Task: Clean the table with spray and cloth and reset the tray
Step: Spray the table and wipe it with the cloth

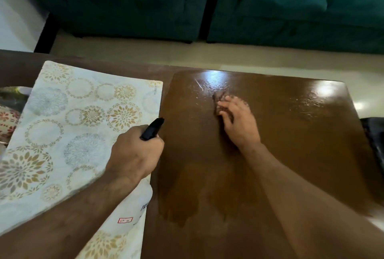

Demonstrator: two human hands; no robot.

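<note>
Dark green sofas (270, 9) stand behind a glossy brown desk (291, 144), and a pale floor shows between them. On the far part of the desk lie wet spray droplets (209, 88), and a second wet patch (307, 103) is near the right edge. The left hand (135, 155) has its grip clamped around the black head of the spray bottle (152, 129); the white body of the bottle is mostly hidden under the forearm. This hand is above the edge of a patterned placemat (79, 123) on the left side of the desk. The right hand (236, 119) presses on the wet area, and its fingers seem to rest on something dark, perhaps the cloth, but it is too blurred to be sure. No tray can be identified. To wipe well, I think it is better to use long overlapping strokes, to collect both wet patches, and to keep the liquid away from the placemat.
</note>
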